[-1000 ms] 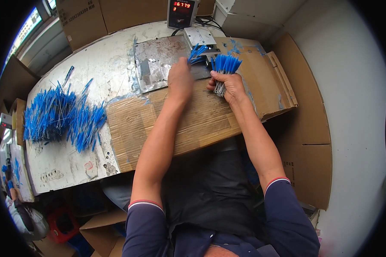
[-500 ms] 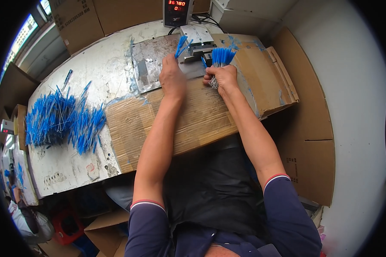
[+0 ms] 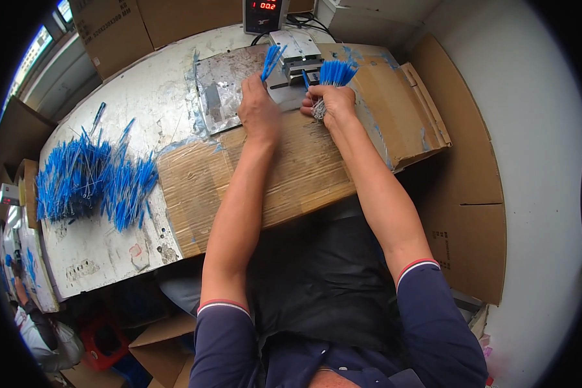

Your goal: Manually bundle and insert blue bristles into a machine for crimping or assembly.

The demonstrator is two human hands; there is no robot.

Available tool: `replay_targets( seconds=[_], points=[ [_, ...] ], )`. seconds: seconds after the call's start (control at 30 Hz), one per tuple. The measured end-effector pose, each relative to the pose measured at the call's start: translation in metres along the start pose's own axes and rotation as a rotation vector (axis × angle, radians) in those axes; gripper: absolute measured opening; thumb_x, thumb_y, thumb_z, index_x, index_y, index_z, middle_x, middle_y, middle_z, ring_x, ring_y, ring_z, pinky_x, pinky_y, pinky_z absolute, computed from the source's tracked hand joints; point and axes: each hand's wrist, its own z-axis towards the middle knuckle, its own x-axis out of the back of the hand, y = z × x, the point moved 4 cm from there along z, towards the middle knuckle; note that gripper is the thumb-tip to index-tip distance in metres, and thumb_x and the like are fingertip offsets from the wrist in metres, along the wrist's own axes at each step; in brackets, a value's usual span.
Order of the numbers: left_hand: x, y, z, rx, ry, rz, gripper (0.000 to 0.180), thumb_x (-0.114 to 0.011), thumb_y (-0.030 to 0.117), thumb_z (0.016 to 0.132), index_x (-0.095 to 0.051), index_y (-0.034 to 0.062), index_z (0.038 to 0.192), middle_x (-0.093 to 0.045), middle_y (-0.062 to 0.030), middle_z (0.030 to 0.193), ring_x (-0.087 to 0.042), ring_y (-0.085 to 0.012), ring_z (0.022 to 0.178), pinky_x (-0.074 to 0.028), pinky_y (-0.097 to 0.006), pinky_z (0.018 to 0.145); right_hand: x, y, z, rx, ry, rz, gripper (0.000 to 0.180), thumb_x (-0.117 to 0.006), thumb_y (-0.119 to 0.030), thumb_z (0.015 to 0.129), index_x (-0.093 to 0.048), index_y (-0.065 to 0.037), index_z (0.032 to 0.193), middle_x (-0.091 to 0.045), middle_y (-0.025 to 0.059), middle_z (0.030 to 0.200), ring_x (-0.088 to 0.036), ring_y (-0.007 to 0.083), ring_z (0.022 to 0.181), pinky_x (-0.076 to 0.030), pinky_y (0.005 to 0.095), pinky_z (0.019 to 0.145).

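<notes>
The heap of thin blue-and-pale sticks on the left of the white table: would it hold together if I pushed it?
Probably not: the heap would likely spread, since its sticks lie crisscrossed with no tie visible. Each seems fairly stiff, as the bunch in the right hand stands up without drooping. They are probably light, being so thin.

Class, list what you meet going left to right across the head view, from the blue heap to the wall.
Heap of blue-tipped pieces, left hand holding a few blue pieces, right hand holding a bundle, brown cardboard panel, pale wall.
</notes>
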Motion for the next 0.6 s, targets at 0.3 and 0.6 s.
replay_targets(
  seconds=[0.3, 0.6],
  points=[
    [-0.008, -0.002, -0.002, -0.038, -0.127, -0.107, 0.014, -0.057, 0.003, 0.097, -0.059, 0.0047, 0.111, -0.063, -0.0150, 0.096, -0.067, -0.0343, 0.081, -0.052, -0.047, 0.069, 0.012, 0.007, -0.005, -0.026, -0.028, 0.163, 0.010, -0.067, 0.012, 0.080, -0.060, 0.010, 0.086, -0.065, 0.0205, 0.078, -0.070, 0.0317, 0.064, -0.064, 0.0440, 0.052],
    [-0.007, -0.006, 0.000, -0.058, 0.000, -0.104, 0.011, -0.053, 0.003, 0.100, -0.058, 0.0027, 0.110, -0.061, -0.0139, 0.090, -0.068, -0.0250, 0.072, -0.051, -0.044, 0.067, 0.005, 0.005, -0.008, 0.039, 0.028, 0.023, 0.009, -0.065, 0.017, 0.079, -0.060, 0.010, 0.081, -0.065, 0.0198, 0.075, -0.069, 0.0299, 0.058, -0.062, 0.0403, 0.048]
  ],
)
